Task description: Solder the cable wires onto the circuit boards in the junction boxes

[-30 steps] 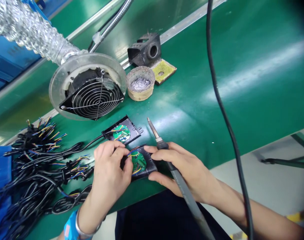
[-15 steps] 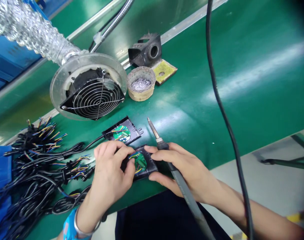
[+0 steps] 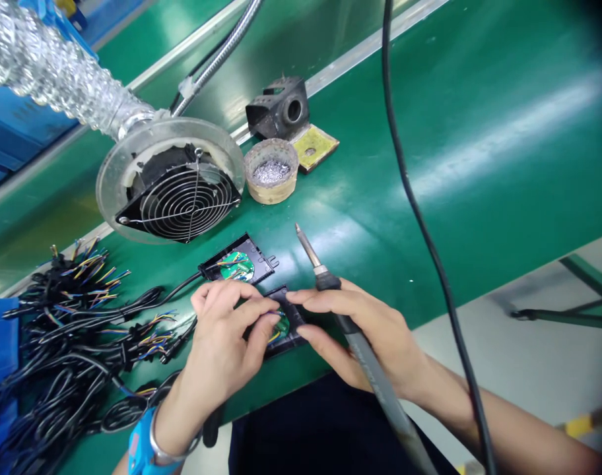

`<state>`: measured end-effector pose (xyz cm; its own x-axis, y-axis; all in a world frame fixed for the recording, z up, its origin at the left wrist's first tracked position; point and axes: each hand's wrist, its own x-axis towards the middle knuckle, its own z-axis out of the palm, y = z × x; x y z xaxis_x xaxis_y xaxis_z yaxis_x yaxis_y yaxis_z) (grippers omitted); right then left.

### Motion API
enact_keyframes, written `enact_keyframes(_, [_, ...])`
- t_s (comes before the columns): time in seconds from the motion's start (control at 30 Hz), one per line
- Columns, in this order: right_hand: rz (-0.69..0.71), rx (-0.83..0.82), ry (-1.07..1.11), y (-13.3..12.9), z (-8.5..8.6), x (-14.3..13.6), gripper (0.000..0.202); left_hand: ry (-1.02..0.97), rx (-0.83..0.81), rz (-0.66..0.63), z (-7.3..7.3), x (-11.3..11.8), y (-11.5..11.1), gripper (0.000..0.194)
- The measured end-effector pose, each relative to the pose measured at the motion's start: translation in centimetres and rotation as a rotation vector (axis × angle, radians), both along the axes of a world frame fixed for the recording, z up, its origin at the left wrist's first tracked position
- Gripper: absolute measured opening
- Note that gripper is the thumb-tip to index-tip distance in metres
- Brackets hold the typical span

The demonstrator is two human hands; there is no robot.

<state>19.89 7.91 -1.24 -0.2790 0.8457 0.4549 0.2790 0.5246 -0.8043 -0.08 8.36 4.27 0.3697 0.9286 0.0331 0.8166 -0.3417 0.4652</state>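
My left hand (image 3: 232, 330) reaches over a black plastic case (image 3: 295, 320), its thumb and forefinger pinched at the wires on the green circuit board (image 3: 281, 326) inside. What the pinch holds is too small to name. My right hand (image 3: 375, 333) has a soldering iron (image 3: 363, 359) lying in its grip, tip pointing up and away from the case. Its thumb and fingertips touch the case's right edge. Just beyond lies a second open black case (image 3: 259, 258) with a round green board (image 3: 237, 266) and a black cable.
Behind are a fume extractor fan (image 3: 189, 204), a round pot of solder bits (image 3: 271, 173), a black iron stand (image 3: 286, 109) and a yellow sponge (image 3: 313, 146). Bundled cables (image 3: 58, 356) cover the left side. A black cord (image 3: 414, 204) hangs at the right.
My left thumb and forefinger have moved right over the board and closed together, covering more of it. The iron is still in my right hand. The view has shifted slightly.
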Motion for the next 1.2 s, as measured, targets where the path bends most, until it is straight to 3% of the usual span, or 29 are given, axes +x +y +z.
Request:
enact_keyframes(0.3, [-0.123,0.065,0.029,0.4,1.2,-2.2,0.019,-0.072,0.013,0.015,-0.5,-0.1,0.1,0.01])
enact_keyframes(0.57, [-0.021,0.082,-0.057,0.4,0.0,-1.8,0.022,-0.038,-0.005,0.03,-0.8,-0.1,0.3,0.014])
enact_keyframes(0.8, [-0.085,0.041,-0.025,-0.9,3.2,2.0,0.051,0.08,0.028,0.006,-1.2,-0.1,0.6,0.013])
enact_keyframes(0.9, [-0.039,0.007,-0.027,-2.0,3.9,3.3,0.044,0.074,0.039,0.012,-1.4,-0.2,0.7,0.014])
enact_keyframes(1.07, [-0.049,-0.081,0.022,-2.5,3.1,2.4,0.034,0.054,0.058,0.022,-1.4,0.0,0.6,0.014])
enact_keyframes(1.2, [-0.005,-0.023,0.053,-1.9,2.3,1.4,0.035,0.052,0.053,0.028,-1.3,0.0,0.6,0.014])
